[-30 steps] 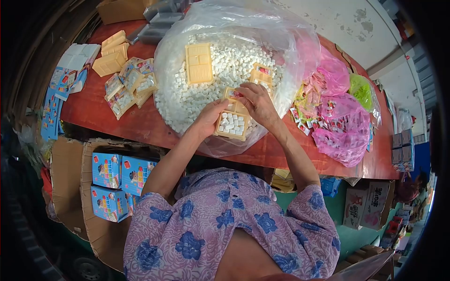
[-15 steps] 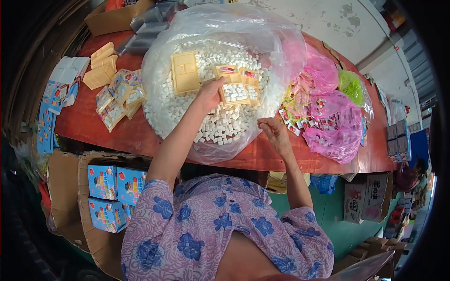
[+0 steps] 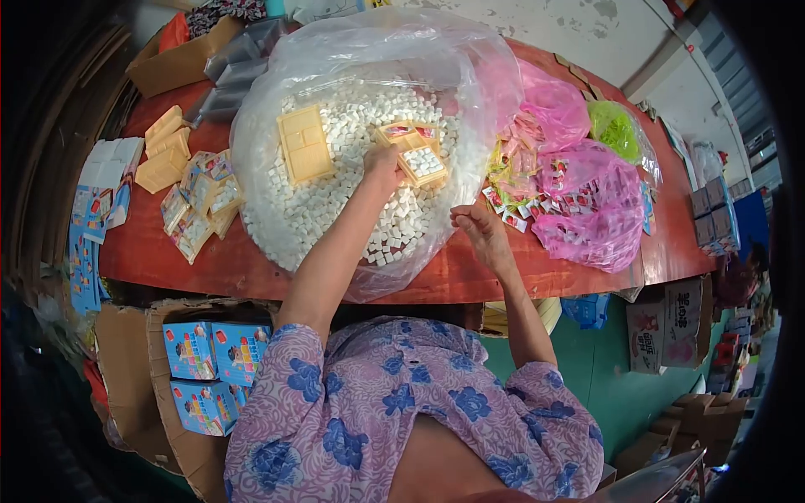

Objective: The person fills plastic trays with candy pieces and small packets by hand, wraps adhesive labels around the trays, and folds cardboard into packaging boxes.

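My left hand (image 3: 384,168) grips the edge of a small cream plastic tray (image 3: 423,178) over a large clear plastic bag (image 3: 314,50). White cubes (image 3: 421,162) fill the front compartment of this tray. Right behind it, red-and-white packets (image 3: 399,132) show in cream compartments; overlapping trays make it hard to tell which one holds them. Loose white cubes (image 3: 390,230) fill the opened bag below. An unfilled cream tray (image 3: 304,144) lies on the cubes to the left. My right hand (image 3: 486,235) hovers by the bag's right edge, fingers curled together; anything between them is too small to make out.
Pink bags (image 3: 587,230) with small packets and a green bundle (image 3: 614,132) sit on the right of the red table (image 3: 168,260). Filled trays (image 3: 201,201), stacked cream trays (image 3: 163,151) and blue cartons (image 3: 84,268) are on the left. Below stands a cardboard box (image 3: 159,369) of blue boxes.
The camera view has shifted slightly. My left hand has turned the held trays, and their overlap looks different. My right hand stays curled near the bag's edge.
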The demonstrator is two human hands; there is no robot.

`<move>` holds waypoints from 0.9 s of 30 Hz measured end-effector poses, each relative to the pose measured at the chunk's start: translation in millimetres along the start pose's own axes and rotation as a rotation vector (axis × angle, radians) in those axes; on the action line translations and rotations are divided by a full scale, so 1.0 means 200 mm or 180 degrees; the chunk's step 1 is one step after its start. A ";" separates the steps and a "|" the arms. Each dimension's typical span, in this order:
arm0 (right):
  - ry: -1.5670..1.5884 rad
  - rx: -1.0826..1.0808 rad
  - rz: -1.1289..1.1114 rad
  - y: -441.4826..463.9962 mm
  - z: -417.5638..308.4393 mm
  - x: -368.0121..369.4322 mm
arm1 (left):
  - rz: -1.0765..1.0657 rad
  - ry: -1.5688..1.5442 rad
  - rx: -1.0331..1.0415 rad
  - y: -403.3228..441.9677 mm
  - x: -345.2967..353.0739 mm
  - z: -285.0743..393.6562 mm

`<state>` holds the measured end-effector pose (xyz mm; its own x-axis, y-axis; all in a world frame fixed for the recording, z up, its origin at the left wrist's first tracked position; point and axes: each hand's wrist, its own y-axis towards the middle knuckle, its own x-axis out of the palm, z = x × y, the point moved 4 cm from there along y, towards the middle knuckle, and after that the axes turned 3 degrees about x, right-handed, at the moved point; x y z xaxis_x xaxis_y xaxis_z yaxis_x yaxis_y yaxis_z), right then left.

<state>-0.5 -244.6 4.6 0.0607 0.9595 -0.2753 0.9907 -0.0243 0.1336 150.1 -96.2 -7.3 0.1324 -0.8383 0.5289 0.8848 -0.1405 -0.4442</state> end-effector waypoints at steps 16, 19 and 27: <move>-0.0421 0.0027 0.0182 -0.25 -0.04 -0.07 | 0.0101 0.1053 0.0067 0.14 -0.12 -0.07; -0.0387 0.0058 0.0427 -0.34 -0.05 -0.10 | 0.0038 0.1328 -0.0012 0.11 -0.13 -0.03; -0.0814 -0.0151 0.1046 -0.54 0.03 -0.06 | 0.0279 0.1287 0.0351 0.03 -0.20 0.07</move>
<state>-107.2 -254.7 -11.8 0.4067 0.8020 -0.4374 0.9074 -0.2988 0.2956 156.8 -56.2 -20.8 0.0429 -0.9867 0.1567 0.9233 -0.0207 -0.3834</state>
